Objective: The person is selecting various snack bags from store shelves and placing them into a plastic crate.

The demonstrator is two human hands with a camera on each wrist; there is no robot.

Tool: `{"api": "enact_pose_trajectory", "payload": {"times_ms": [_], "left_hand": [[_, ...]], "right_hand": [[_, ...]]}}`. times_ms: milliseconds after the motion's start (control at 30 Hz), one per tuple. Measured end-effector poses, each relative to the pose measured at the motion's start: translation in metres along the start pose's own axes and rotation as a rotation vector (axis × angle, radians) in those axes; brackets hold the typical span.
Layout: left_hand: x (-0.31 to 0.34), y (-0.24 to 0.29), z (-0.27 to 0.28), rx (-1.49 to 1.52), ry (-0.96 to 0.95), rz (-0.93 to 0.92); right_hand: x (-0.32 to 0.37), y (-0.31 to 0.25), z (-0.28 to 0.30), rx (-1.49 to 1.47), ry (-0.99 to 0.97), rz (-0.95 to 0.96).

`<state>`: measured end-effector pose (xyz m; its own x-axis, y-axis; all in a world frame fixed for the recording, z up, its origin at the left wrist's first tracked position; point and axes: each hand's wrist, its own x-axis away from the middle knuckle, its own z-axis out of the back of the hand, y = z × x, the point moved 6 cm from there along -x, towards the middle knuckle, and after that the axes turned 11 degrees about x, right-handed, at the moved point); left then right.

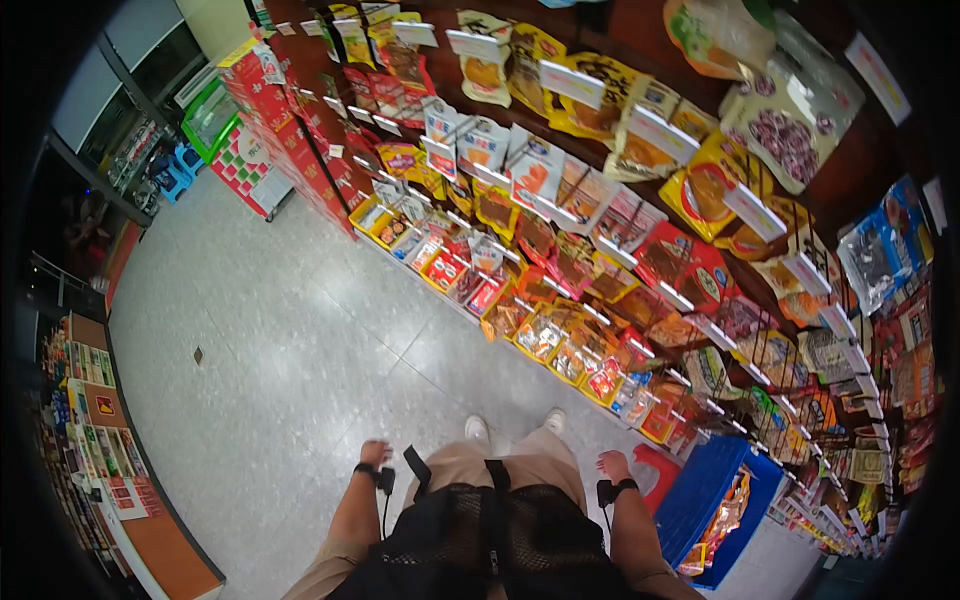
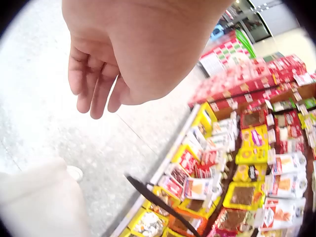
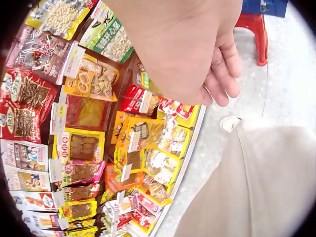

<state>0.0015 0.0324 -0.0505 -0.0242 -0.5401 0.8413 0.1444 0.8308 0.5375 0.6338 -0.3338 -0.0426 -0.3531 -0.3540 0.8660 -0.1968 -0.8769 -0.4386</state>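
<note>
My left hand [image 1: 376,453] hangs beside my left thigh with relaxed fingers and nothing in it. Seen from its wrist, the left hand [image 2: 136,49] is above the pale floor, its fingers slightly bent. On the other side, my right hand [image 1: 614,466] also hangs loosely and holds nothing; in its wrist view the right hand [image 3: 180,47] overlaps the snack shelf. Closest to the right hand are a red plastic stool [image 1: 655,478] and a blue crate [image 1: 690,500] with snack packets [image 1: 728,520] inside.
A rack of hanging snack bags [image 1: 537,165] runs diagonally ahead, with yellow trays [image 1: 565,360] of small packs along its base. Red boxes [image 1: 290,135] stack at its far end, near a green-topped chest freezer [image 1: 245,170]. A curved counter [image 1: 150,520] stands left on grey floor [image 1: 270,330].
</note>
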Motion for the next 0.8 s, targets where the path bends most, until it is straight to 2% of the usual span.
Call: {"api": "enact_pose_trajectory", "payload": {"times_ms": [33,67,100,167,200,300,367,433,500,567,667,733,767,800], "left_hand": [[0.013,-0.019,0.025,0.138,0.022,0.143],[0.032,-0.014,0.039,0.050,0.112,0.200],[0.028,-0.021,0.056,0.102,0.203,0.213],[0.014,-0.024,0.075,0.065,0.266,0.206],[0.009,-0.023,0.077,0.068,0.264,0.204],[-0.001,-0.014,0.057,0.148,0.172,0.277],[-0.007,0.018,0.013,-0.013,0.095,0.207],[-0.027,0.051,-0.025,0.059,0.028,0.127],[-0.040,0.100,-0.062,-0.014,-0.082,-0.061],[-0.052,0.160,-0.100,-0.174,-0.135,-0.235],[-0.036,0.279,-0.156,-0.283,-0.215,-0.414],[-0.024,0.354,-0.195,-0.425,-0.247,-0.558],[-0.021,0.394,-0.212,-0.442,-0.250,-0.574],[-0.014,0.432,-0.237,-0.504,-0.254,-0.684]], "right_hand": [[0.023,-0.030,-0.014,-0.016,0.050,0.050],[0.035,-0.059,-0.025,-0.031,0.100,0.099],[0.036,-0.090,-0.037,-0.026,0.100,0.095],[0.039,-0.163,-0.056,0.022,0.105,0.322],[0.041,-0.182,-0.063,0.024,0.106,0.325],[0.042,-0.232,-0.078,0.084,0.058,0.345],[0.045,-0.267,-0.078,0.004,0.091,0.380],[0.038,-0.308,-0.090,0.002,0.076,0.427],[0.033,-0.356,-0.103,-0.002,0.061,0.473],[0.040,-0.427,-0.120,-0.070,-0.003,0.587],[0.037,-0.523,-0.126,-0.163,-0.056,0.691],[0.038,-0.580,-0.119,-0.207,-0.002,0.809],[0.039,-0.612,-0.119,-0.228,0.005,0.820],[0.045,-0.638,-0.112,-0.287,0.073,0.819]]}}
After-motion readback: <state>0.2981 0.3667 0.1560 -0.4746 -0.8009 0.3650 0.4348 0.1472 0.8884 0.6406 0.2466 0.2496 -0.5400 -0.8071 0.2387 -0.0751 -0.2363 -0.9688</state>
